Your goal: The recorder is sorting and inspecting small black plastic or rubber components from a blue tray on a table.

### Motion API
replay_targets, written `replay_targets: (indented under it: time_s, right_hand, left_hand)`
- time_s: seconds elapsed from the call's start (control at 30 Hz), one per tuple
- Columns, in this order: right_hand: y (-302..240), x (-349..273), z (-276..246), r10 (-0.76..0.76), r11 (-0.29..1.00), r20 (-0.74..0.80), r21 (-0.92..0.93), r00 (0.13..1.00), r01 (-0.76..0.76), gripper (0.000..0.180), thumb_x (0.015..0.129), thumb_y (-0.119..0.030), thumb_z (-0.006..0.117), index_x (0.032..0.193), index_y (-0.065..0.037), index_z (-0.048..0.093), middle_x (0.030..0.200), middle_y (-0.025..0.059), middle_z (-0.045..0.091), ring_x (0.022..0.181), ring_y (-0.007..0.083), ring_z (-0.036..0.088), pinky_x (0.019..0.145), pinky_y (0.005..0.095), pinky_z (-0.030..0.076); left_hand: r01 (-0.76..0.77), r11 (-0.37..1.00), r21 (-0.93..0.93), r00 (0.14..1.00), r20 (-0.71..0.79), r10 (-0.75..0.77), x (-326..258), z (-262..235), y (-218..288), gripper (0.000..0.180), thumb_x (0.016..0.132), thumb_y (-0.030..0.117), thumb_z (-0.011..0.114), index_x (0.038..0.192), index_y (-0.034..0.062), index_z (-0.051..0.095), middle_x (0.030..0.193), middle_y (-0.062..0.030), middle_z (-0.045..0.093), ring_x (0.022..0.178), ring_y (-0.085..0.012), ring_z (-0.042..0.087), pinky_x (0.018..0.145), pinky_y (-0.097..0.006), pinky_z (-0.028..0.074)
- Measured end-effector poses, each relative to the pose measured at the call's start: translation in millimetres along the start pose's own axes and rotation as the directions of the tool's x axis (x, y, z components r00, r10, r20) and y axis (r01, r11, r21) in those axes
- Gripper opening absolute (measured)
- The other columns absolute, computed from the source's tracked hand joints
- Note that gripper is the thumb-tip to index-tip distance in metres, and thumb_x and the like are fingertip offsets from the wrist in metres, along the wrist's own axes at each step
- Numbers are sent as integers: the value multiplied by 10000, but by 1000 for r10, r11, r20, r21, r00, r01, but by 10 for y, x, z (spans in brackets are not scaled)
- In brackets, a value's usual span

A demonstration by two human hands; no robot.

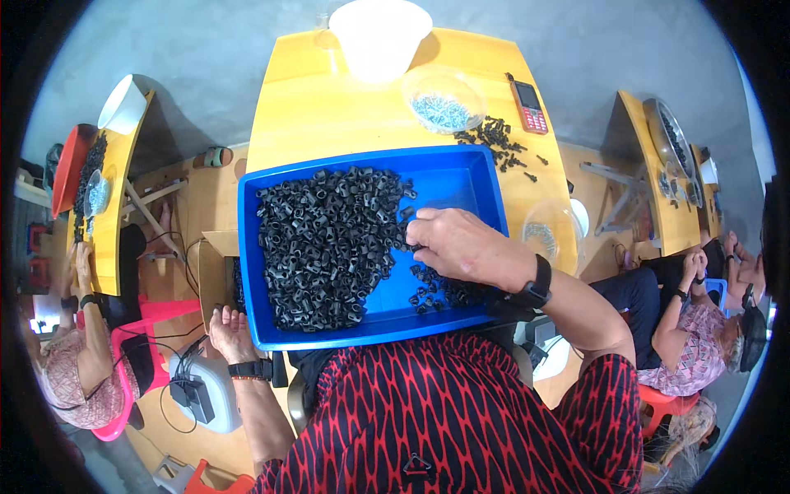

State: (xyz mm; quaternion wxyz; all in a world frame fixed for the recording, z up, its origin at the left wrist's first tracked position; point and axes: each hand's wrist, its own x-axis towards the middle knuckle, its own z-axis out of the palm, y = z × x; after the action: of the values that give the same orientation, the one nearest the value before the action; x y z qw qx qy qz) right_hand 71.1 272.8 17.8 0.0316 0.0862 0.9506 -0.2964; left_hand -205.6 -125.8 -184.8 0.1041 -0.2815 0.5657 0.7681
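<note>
A blue plastic tray (383,329) rests across my lap and the table's near edge. Its left side holds a large heap of small black plastic parts (325,247), and a smaller scatter of the same parts (436,290) lies at its near right. Over the middle of the tray, my right hand (461,247) has its fingers pinched at the heap's right edge, with a black part at the fingertips. Beside the tray's near left corner is my left hand (232,336), fingers curled next to a cardboard box (216,284); a small dark thing shows at its fingertips, too small to name.
On the yellow table (329,107) stand a white bucket (380,37), a clear bowl of silvery screws (444,107), black pieces (498,140) and a red phone (528,107). A clear container (543,235) sits at the right edge. People work at tables on both sides.
</note>
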Motion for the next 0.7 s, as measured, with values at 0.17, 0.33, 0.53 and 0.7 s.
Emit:
replay_targets:
  time_s: [0.17,0.33,0.53,0.7]
  right_hand:
    - [15,-34,-49,-15,1000,-13,14,1000,15,133,822,-38,680,950,-3,678,879,163,636,837,367,638,746,430,518]
    - [-80,-146,-153,21,943,-103,334,994,15,155,844,-17,693,999,-18,693,872,114,654,805,269,658,709,344,520]
    - [-230,-252,-101,100,823,-207,567,973,36,131,860,-31,689,987,-4,675,906,107,688,831,217,678,738,327,533]
    - [-286,-258,28,-36,847,-340,489,940,209,143,861,-46,704,1002,-24,689,884,103,665,792,234,666,700,326,521]
  left_hand:
    - [-43,999,-2,996,76,43,-269,203,240,281,961,252,645,1143,53,568,974,-59,665,817,-168,605,789,-338,500]
    - [-416,901,-127,876,211,434,-1138,667,844,293,994,170,603,1245,29,549,990,-63,663,825,-156,601,746,-283,492]
    - [-557,830,-24,554,733,394,-2199,1040,1061,250,976,148,625,1174,-2,599,890,-75,667,757,-137,613,734,-262,503]
    - [-296,920,255,477,874,-88,-2561,1356,690,260,943,137,673,1123,-48,645,927,-124,705,778,-163,664,717,-304,558]
